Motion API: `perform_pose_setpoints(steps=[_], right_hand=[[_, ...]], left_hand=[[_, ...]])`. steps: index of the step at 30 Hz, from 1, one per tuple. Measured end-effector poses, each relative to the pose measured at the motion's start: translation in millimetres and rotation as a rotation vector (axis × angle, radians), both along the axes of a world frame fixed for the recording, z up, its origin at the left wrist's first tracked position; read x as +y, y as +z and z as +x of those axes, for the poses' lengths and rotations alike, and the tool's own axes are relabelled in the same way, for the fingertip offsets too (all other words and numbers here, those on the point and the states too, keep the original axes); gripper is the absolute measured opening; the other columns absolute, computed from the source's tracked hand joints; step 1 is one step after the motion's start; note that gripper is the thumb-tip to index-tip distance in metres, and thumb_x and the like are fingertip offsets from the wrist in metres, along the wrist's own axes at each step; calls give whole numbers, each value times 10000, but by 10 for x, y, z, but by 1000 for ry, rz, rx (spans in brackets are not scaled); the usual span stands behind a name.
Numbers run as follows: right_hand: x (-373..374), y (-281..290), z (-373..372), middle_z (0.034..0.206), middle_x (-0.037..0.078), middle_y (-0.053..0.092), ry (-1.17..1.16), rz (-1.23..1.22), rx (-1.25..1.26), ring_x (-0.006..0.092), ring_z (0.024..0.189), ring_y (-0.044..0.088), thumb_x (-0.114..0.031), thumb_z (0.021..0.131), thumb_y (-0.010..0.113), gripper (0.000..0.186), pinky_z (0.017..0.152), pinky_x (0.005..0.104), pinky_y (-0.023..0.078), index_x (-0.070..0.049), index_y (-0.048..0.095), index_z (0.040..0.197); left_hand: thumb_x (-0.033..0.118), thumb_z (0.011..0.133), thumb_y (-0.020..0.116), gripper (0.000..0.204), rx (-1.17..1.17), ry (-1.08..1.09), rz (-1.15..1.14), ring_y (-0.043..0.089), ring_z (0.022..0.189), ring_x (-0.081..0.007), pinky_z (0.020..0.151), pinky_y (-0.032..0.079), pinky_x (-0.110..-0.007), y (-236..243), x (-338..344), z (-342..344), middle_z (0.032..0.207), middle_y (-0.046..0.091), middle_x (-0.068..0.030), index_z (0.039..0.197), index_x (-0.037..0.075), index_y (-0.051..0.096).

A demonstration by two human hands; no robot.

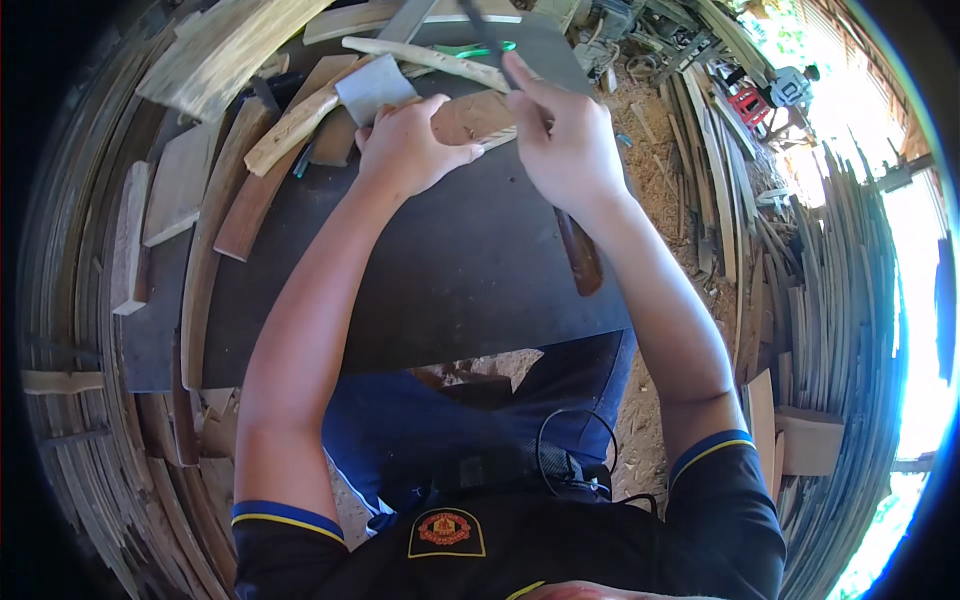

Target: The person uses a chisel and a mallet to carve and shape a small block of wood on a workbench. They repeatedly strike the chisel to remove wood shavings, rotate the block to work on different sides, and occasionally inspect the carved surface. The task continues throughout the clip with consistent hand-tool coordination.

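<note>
My left hand (412, 148) is on the bench top (450, 260), its thumb and forefinger closed about the edges of a flat brown piece of wood (472, 112). A grey, flat, squarish piece (375, 90) lies just beyond its fingers. To the right, my right hand (568, 145) is wrapped round a long dark tool with a brown wooden handle (580, 258). The handle sticks out below my wrist, and the dark upper part rises past my fingers to the top edge. Its kind is hard to make out.
Several wood offcuts (180, 185) lie along the bench's left side. A pale stick (425, 60) and a green tool (470, 48) are at the far side. Tall stacks of wood strips (840, 290) stand at right. A person (790, 88) sits near a red chair (748, 105) in the distance.
</note>
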State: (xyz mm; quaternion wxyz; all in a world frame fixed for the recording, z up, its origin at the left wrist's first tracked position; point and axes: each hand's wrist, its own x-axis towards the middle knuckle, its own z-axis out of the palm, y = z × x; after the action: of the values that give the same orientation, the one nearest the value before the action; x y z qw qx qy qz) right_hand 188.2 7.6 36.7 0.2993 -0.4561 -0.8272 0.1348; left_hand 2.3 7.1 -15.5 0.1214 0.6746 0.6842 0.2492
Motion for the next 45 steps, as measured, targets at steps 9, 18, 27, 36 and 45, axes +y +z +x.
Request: perform_pose_setpoints(steps=[9, 18, 27, 36, 45], right_hand=[[180, -93, 82, 973, 249, 717, -5, 30, -311, 420, 928, 700, -158, 946, 557, 331, 842, 501, 565, -117, 710, 1237], [-26, 83, 39, 946, 231, 725, -85, -122, 1, 416, 876, 707, -157, 957, 552, 329, 803, 497, 561, -95, 715, 1236], [-77, 75, 22, 1030, 204, 732, -84, 30, 154, 373, 864, 702, -159, 985, 568, 384, 779, 457, 562, -123, 648, 1359], [-163, 124, 32, 908, 270, 696, -142, -118, 160, 427, 854, 701, -131, 981, 579, 401, 790, 463, 549, -85, 628, 1376], [-22, 78, 284, 782, 202, 669, -150, -316, 208, 330, 622, 658, -150, 1003, 568, 453, 622, 405, 539, -93, 560, 1452]], left_hand=[[565, 732, 813, 908, -15, -20, 26, 505, 1358, -388, 1118, 313, -625, -14, 32, 65, 1395, 635, -156, 1470, 100, 559], [555, 727, 822, 914, -23, -24, -18, 499, 1387, -355, 1123, 294, -666, -32, 94, -19, 1405, 631, -150, 1478, 113, 548], [582, 712, 828, 944, -8, 17, 13, 493, 1386, -343, 1120, 300, -628, -145, 72, -83, 1403, 635, -139, 1477, 103, 549], [624, 705, 830, 984, -2, 20, -31, 479, 1392, -387, 1151, 266, -618, -29, 0, 54, 1424, 591, -216, 1491, 110, 535], [500, 862, 780, 763, 10, 17, 348, 522, 1358, -362, 1124, 361, -564, 91, -493, 53, 1395, 616, -176, 1431, 38, 567]])
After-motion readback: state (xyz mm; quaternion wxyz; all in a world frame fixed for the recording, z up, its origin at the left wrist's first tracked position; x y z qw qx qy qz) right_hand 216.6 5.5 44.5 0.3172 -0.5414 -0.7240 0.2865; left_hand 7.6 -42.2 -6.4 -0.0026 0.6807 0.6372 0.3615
